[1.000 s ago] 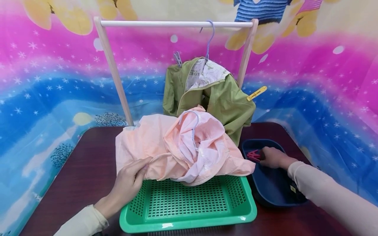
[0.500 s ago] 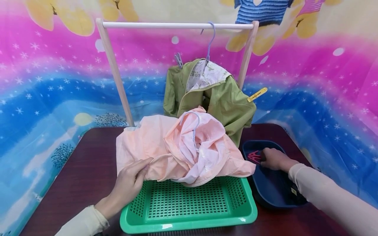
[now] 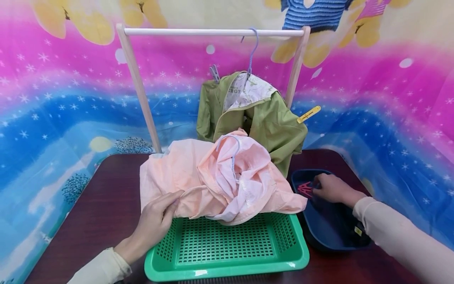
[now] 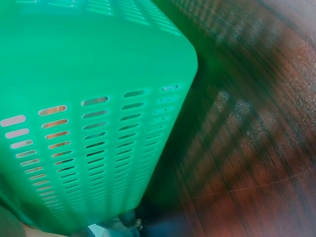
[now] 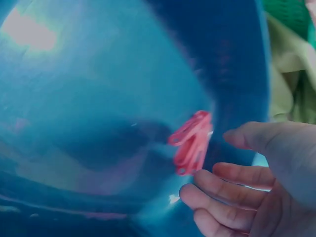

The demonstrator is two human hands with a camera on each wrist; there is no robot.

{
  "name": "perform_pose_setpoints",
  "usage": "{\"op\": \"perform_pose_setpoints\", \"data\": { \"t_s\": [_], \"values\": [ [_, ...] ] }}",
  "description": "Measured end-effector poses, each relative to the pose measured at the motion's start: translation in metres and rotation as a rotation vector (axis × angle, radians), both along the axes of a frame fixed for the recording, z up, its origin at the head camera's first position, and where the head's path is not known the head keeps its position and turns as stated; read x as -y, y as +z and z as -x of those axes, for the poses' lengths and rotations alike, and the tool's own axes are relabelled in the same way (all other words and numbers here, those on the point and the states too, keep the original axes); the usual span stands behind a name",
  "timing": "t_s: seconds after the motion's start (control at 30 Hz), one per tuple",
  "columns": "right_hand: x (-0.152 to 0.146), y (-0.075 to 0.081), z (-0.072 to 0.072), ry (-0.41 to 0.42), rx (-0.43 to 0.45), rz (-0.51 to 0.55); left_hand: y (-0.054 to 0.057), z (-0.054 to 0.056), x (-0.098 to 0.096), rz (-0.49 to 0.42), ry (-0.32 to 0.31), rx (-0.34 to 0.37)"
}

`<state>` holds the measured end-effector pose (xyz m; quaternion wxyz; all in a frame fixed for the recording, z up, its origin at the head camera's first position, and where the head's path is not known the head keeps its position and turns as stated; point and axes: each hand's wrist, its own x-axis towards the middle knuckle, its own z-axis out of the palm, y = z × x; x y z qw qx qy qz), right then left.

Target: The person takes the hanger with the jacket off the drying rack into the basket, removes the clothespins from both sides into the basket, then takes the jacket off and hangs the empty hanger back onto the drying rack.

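Observation:
A pink jacket (image 3: 184, 161) lies bunched across the back of a green plastic basket (image 3: 227, 272), a pale hanger hook (image 3: 237, 148) sticking out of its collar. My left hand (image 3: 152, 219) pinches the jacket's front left edge between thumb and fingers; the left wrist view shows only the basket's slotted side (image 4: 98, 128). Inside a dark blue tray (image 3: 331, 236), my right hand (image 3: 331, 189) is beside pink clothespins (image 3: 304, 189). In the right wrist view its thumb and fingers are spread apart next to the clothespins (image 5: 192, 143), holding nothing.
Behind, a green jacket (image 3: 273, 126) hangs on a purple hanger (image 3: 253, 51) from a rack (image 3: 213, 32) with wooden posts. A grey clothespin (image 3: 214, 73) and a yellow clothespin (image 3: 309, 114) grip its shoulder and sleeve. All stands on a dark red table (image 3: 88, 205).
My right forearm and wrist have shifted slightly to the right, the fingers staying by the clothespins. My left hand and the pink jacket have not moved.

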<state>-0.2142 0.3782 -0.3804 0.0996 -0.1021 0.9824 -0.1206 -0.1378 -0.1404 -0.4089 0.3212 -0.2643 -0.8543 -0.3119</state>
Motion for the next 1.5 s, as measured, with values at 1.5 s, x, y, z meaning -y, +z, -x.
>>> {"op": "perform_pose_setpoints", "data": {
  "t_s": [1.5],
  "values": [
    [0.161, 0.073, -0.066, 0.271, -0.292, 0.318, 0.055, 0.013, -0.031, 0.074, -0.219, 0.424]
  ]
}}
